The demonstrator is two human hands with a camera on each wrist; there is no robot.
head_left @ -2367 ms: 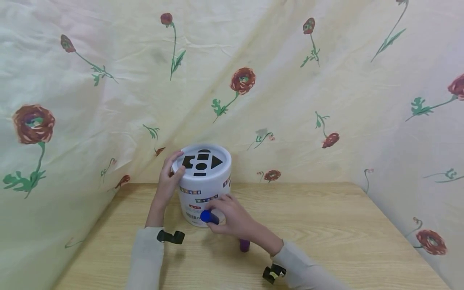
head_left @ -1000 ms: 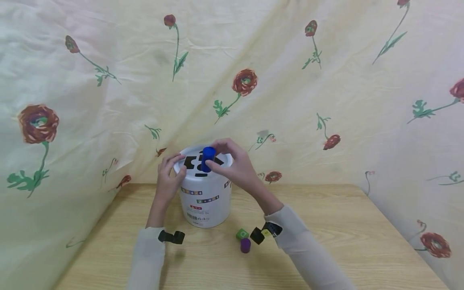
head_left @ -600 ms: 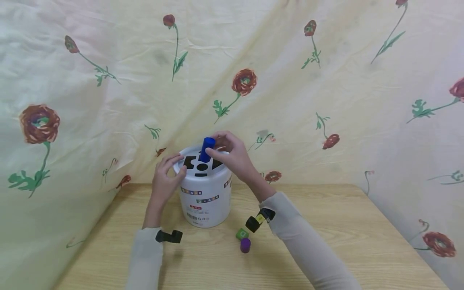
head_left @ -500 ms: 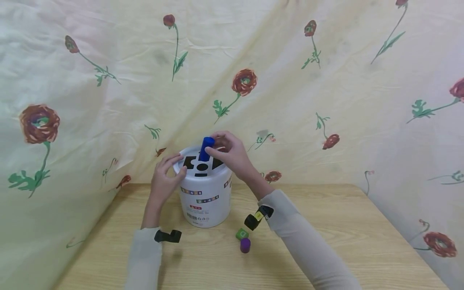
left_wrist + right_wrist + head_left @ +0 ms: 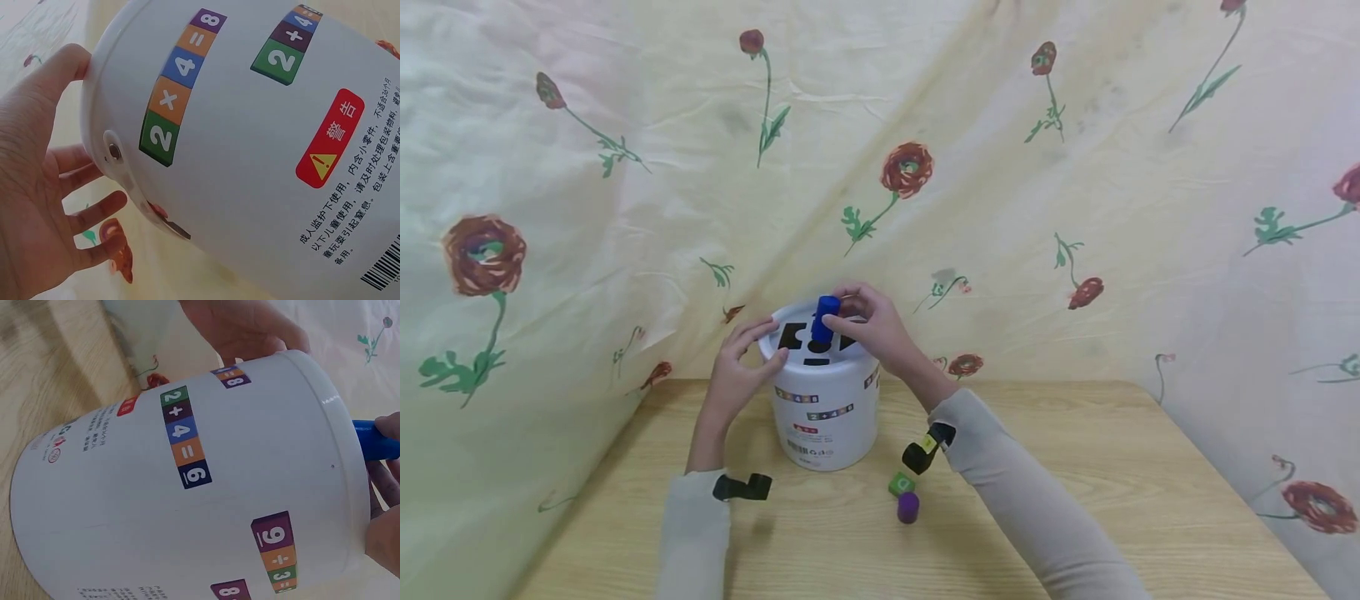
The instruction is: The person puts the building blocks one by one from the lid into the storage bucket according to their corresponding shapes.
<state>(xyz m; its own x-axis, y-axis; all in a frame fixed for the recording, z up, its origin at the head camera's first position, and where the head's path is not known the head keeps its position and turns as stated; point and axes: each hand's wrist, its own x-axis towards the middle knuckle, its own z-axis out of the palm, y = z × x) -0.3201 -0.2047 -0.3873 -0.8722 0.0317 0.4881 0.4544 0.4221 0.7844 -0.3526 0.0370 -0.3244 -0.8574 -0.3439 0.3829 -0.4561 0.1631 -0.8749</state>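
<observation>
A white bucket (image 5: 823, 425) with black shaped holes in its lid stands upright on the table. My right hand (image 5: 878, 332) pinches a blue cylinder block (image 5: 826, 307) between thumb and fingers, close over the round hole (image 5: 817, 347) of the lid. In the right wrist view the blue block (image 5: 375, 441) sticks up past the lid's rim. My left hand (image 5: 736, 371) rests on the left side of the rim with spread fingers, its thumb toward the front. The left wrist view shows that hand's fingers (image 5: 97, 212) loosely bent beside the bucket's edge.
On the wooden table (image 5: 1037, 467), in front of the bucket and to its right, lie a green block (image 5: 902, 483) and a purple rounded piece (image 5: 907, 508) close together. A flowered cloth (image 5: 985, 217) hangs behind and at both sides.
My right hand has lifted the blue block from before the bucket to above its lid, then lowered it slightly toward the round hole. The left hand stays at the rim.
</observation>
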